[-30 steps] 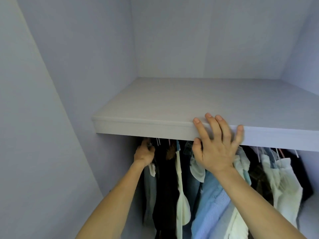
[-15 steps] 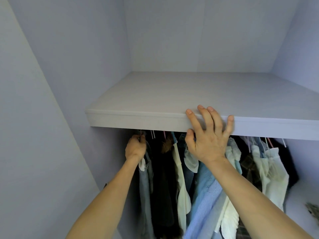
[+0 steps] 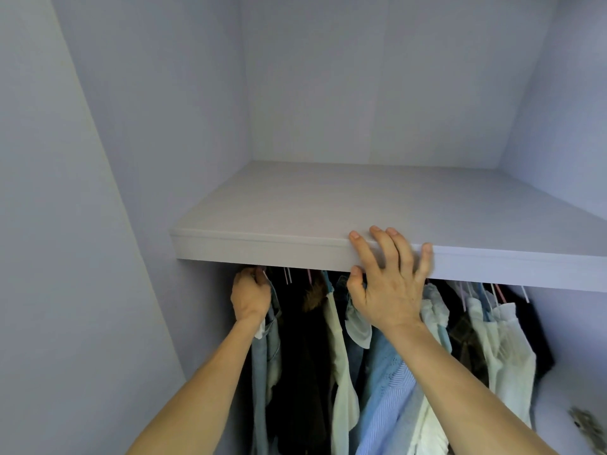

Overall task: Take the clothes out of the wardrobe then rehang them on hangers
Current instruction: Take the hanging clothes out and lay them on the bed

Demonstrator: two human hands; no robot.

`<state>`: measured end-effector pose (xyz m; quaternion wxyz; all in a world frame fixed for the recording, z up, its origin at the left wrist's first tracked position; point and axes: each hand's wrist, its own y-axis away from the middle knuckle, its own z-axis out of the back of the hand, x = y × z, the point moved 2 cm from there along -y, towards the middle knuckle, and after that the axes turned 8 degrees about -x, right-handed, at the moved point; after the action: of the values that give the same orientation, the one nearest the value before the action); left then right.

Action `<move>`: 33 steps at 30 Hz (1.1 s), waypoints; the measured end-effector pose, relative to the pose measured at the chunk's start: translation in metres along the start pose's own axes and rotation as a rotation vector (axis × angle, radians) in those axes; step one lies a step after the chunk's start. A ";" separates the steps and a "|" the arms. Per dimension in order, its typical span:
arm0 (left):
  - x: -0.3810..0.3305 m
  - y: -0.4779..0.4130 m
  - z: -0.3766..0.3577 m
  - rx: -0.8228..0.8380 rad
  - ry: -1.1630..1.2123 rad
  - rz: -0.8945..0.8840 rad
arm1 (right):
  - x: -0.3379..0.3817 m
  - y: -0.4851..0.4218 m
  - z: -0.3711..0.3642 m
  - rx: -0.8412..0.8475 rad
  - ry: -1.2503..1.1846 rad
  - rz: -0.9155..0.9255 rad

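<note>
1. Step: taking out, 1st item. L hand [image 3: 251, 297] just under shelf [image 3: 295, 247], left end, clenched on top of denim [image 3: 261, 362]; hanger neck hidden in fist.
2. R hand [image 3: 391, 284] on shelf's front lip, fingers spread, thumb at lower edge. Bracing, grasping nothing.
3. Clothes [image 3: 387, 389] hang packed below shelf.
4. Next, prob.: lift hook off rail (hidden behind lip), draw denim out w/o snagging neighbours.
5. Shelf: smooth pale laminate, square lip. Denim stiff; rest thin, limp.

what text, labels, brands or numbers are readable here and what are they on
None can be read. The shelf and walls are plain, the hanging clothes show no legible tag or print, and the patterned thing at the lower right is too blurred to tell.
</note>
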<state>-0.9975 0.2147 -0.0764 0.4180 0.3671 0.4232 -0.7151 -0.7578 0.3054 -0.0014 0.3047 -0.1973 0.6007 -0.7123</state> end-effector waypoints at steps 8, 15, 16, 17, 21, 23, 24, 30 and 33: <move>0.000 0.014 0.017 0.001 0.008 -0.037 | 0.000 0.000 0.004 0.064 -0.021 -0.005; 0.056 0.097 0.059 0.011 -0.005 -0.022 | 0.009 0.004 0.019 0.108 -0.099 -0.040; 0.063 0.110 0.068 0.002 -0.014 -0.016 | 0.014 0.011 0.023 0.109 -0.154 -0.027; 0.070 0.122 0.077 -0.008 -0.030 -0.008 | 0.022 0.021 0.028 0.120 -0.238 0.002; 0.088 0.171 0.111 0.006 -0.100 0.040 | 0.067 0.089 0.044 0.432 -0.640 0.010; 0.090 0.196 0.127 0.010 -0.144 0.080 | 0.089 0.119 0.049 0.681 -0.836 -0.104; 0.090 0.208 0.135 0.016 -0.167 0.108 | 0.099 0.130 0.051 0.810 -0.925 -0.160; 0.085 0.293 0.187 0.028 -0.293 0.215 | 0.164 0.167 0.067 1.286 -1.311 -0.129; 0.076 0.345 0.216 0.004 -0.369 0.226 | 0.190 0.176 0.092 1.392 -1.383 0.048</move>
<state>-0.7498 -0.1049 -0.1658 0.5651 0.2758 0.2943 -0.7197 -0.8038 0.0936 -0.1707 0.6519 -0.3352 -0.2603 -0.6284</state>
